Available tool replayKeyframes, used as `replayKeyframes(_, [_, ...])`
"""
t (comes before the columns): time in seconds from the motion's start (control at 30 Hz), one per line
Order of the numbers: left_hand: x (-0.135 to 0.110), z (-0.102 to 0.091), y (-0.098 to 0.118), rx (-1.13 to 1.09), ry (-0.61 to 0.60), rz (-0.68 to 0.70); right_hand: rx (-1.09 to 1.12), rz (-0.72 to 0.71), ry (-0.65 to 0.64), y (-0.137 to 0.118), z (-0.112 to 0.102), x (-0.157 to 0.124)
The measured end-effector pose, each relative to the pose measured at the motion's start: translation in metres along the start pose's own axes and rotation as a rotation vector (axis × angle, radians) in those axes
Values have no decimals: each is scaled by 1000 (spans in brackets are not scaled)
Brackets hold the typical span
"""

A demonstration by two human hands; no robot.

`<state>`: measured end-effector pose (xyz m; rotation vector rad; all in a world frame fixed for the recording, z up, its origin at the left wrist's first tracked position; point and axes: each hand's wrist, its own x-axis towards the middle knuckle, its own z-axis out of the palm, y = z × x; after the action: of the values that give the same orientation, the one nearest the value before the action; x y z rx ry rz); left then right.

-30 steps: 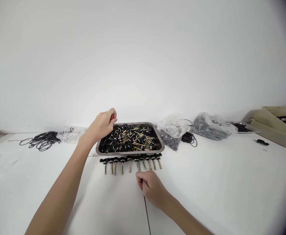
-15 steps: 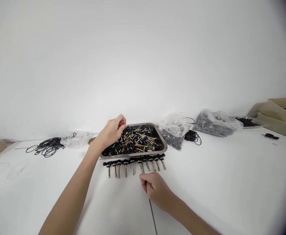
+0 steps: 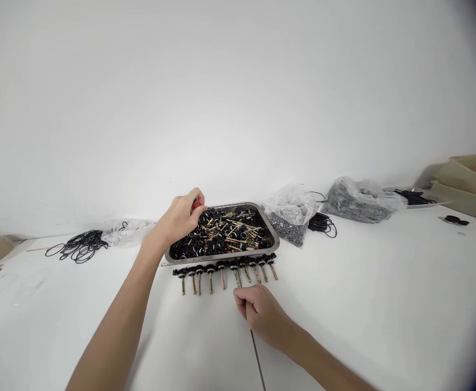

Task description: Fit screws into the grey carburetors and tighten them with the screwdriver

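A steel tray (image 3: 271,231) holds a heap of brass bolts and black rings. My left hand (image 3: 181,217) hovers over the tray's left end with thumb and fingers pinched together; what they hold is too small to name. My right hand (image 3: 260,314) rests on the table as a closed fist around a thin metal rod (image 3: 258,361) that runs toward me. Just beyond that fist, a row of several bolts with black heads (image 3: 225,270) lies along the tray's front edge.
Black rubber rings (image 3: 78,245) and a clear bag (image 3: 127,232) lie at the left. Two plastic bags of dark small parts (image 3: 290,217) (image 3: 358,200) sit right of the tray, with more black rings (image 3: 323,223). Cardboard boxes (image 3: 466,182) stand at the far right.
My left hand moved right and lower, from the tray's left corner to just above the parts. The view drifted left and slightly up; my right hand stayed closed on the rod.
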<state>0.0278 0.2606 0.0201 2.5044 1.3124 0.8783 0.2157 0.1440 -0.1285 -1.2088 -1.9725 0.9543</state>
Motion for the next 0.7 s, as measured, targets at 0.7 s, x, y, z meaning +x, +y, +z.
replayKeyframes(0.7, [-2,-14,5,58,-27,-25,-5,-3,-2,0,-3,-2])
